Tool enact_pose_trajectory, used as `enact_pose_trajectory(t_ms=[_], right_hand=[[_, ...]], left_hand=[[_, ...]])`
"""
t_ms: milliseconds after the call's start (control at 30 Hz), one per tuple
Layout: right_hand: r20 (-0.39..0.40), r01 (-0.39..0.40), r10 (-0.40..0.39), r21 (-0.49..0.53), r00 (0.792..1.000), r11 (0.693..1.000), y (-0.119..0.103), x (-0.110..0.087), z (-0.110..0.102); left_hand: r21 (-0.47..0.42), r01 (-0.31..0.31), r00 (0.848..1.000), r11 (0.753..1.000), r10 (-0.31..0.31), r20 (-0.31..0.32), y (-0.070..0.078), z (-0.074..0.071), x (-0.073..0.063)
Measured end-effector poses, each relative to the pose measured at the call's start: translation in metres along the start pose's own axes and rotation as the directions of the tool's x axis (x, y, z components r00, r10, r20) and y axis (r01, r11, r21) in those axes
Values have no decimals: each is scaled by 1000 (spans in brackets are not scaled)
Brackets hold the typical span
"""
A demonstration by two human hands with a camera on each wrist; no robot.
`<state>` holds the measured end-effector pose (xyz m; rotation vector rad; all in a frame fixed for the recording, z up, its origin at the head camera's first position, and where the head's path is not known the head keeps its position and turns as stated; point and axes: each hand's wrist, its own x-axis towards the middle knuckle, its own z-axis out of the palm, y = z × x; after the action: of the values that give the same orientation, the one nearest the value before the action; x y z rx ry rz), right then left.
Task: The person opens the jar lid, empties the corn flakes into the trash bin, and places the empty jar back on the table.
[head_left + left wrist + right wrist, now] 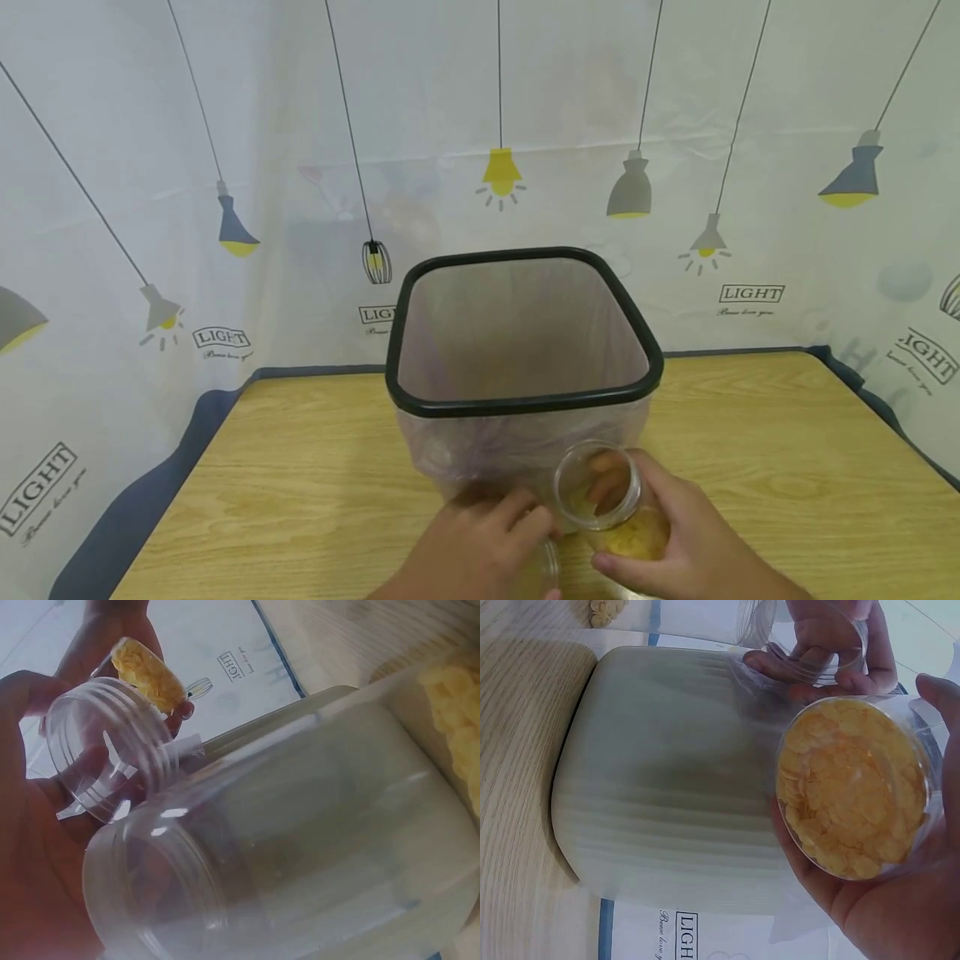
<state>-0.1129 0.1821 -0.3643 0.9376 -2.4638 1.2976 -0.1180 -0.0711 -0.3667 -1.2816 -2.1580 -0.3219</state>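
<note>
Clamped round a clear jar (636, 512) at the head view's lower right, the right hand (693, 533) holds it tilted; yellow flakes (847, 795) lie in its base, its long axis slanting up-left to the mouth. Knuckles up, the left hand (483, 537) curls round a clear threaded ring (146, 727) before the bin (525, 406).

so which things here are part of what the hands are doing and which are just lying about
In use, it seems:
jar of yellow flakes, held by the right hand
clear threaded piece, held by the left hand
second clear jar, beside the left hand

Just around, it seems:
lined bin, close behind the hands, role uncertain
table
lamp-print backdrop
</note>
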Motion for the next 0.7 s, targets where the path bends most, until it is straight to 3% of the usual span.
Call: enact_pose_trajectory(t_ms=[267,467,700], right_hand=[[-10,3,-3,3,1000,1000,1,-1,0],[7,-10,10,72,1000,997,-2,0,-1],[15,-46,44,94,999,994,-2,0,-1]], left_hand=[[-2,0,995,1000,0,95,7,3,-1],[-40,-59,994,997,62,89,13,6,-1],[-6,-111,989,994,111,100,19,13,-3]])
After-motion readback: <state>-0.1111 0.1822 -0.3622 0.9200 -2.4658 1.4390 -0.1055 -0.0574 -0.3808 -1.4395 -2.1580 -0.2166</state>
